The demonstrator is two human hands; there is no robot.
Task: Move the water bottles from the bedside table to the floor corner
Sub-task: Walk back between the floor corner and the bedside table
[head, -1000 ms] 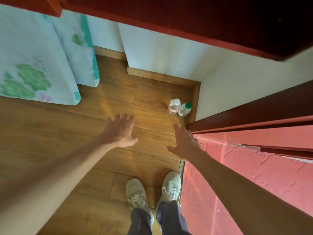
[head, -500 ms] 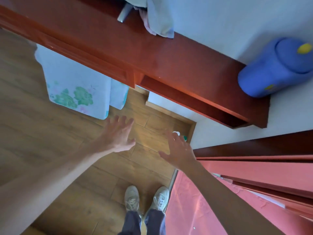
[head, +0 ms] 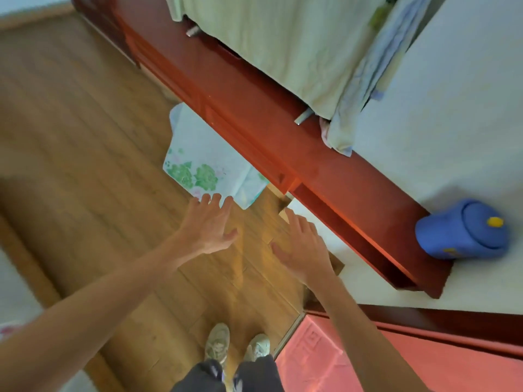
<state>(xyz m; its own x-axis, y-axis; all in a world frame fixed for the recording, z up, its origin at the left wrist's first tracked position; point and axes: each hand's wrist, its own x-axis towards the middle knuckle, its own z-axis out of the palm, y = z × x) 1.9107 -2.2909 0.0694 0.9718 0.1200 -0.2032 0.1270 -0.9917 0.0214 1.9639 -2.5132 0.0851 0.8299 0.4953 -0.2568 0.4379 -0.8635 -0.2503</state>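
My left hand (head: 208, 224) is stretched out over the wooden floor (head: 85, 165), fingers spread and straight, holding nothing. My right hand (head: 301, 247) is beside it, also flat with straight fingers and empty. The floor corner lies behind my right hand and the red wooden table (head: 254, 117), so no water bottle shows in this view. The bedside table's top carries a blue jug (head: 461, 230) at its right end.
Pale green and patterned cloths (head: 283, 46) hang over the table's back. A floral cloth (head: 203, 162) hangs under its front edge. A red bed cover (head: 353, 355) fills the lower right. My shoes (head: 235, 346) stand on the floor below my hands.
The view has tilted upward and away from the corner. The two bottles standing in the corner a second ago have passed out of sight. Both hands stay empty and spread.
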